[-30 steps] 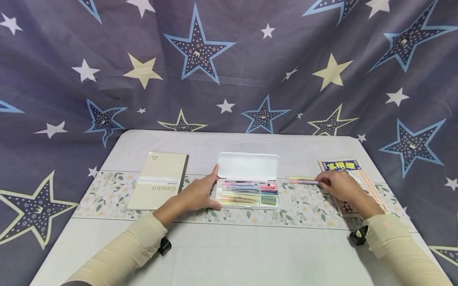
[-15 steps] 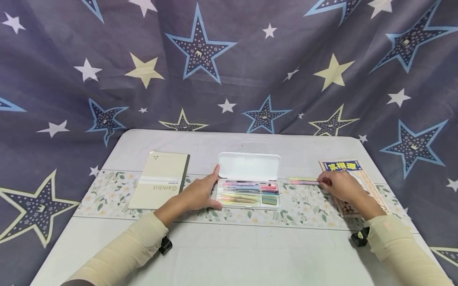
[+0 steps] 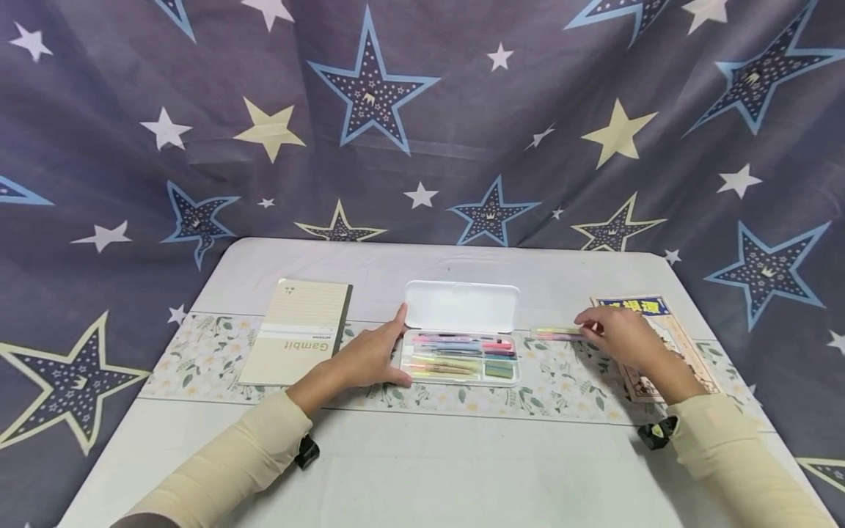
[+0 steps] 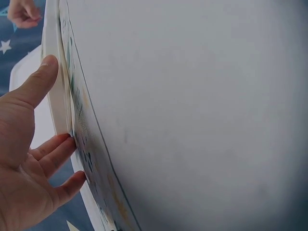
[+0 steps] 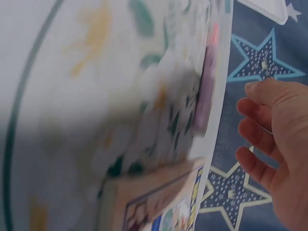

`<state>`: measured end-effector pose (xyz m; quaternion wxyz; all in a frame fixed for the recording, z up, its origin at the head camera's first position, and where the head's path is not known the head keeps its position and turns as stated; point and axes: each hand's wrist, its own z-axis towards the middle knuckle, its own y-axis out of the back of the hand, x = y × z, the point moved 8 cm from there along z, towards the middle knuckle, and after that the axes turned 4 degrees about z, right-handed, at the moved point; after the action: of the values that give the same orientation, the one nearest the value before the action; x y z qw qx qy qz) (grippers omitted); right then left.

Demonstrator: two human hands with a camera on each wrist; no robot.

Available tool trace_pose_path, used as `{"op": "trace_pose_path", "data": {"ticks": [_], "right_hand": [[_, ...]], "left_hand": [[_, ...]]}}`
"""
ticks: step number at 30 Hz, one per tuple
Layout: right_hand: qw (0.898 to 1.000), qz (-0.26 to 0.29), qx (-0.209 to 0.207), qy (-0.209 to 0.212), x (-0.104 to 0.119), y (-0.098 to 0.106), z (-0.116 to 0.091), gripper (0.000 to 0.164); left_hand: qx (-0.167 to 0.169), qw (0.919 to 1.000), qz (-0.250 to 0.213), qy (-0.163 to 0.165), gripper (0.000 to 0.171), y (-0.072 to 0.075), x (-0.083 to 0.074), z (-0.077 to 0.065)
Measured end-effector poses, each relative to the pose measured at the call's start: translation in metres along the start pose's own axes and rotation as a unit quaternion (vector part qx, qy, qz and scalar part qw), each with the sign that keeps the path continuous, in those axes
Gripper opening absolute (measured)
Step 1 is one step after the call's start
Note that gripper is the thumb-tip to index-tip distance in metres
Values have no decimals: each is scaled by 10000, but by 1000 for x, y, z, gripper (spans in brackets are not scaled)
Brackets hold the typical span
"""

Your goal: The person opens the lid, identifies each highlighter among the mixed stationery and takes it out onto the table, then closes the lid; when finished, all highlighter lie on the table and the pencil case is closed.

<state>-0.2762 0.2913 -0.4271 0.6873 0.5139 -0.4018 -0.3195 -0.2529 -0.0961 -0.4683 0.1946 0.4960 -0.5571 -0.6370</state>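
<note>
Pens (image 3: 557,333): down on the floral strip (image 3: 561,385), yellow beside pinkish purple, between case (image 3: 462,314) and book (image 3: 676,341).
Right hand (image 3: 620,339): here it hovers at the pens' right end, partly over the book; fingers loosely bent, a gap to the thumb, nothing gripped, and the right wrist view shows it apart from the pen.
Left hand (image 3: 366,358): thumb and fingers spread wide, braced against the case's left end!
Case: white, wide open, more pens (image 3: 445,359) lying inside, greenish block (image 3: 499,370) in the lower right compartment.
Notebook (image 3: 290,341): flat, left of the case.
Backdrop (image 3: 436,176): starry cloth behind the table (image 3: 475,462).
</note>
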Motion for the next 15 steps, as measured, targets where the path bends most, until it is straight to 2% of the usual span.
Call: {"op": "trace_pose_path", "data": {"ticks": [7, 15], "right_hand": [[9996, 156, 33, 235, 26, -1, 15, 15], [9955, 278, -327, 850, 64, -8, 32, 15]], "left_hand": [[8, 10000, 25, 38, 141, 0, 1, 1], [39, 9999, -17, 100, 141, 0, 0, 0]]}}
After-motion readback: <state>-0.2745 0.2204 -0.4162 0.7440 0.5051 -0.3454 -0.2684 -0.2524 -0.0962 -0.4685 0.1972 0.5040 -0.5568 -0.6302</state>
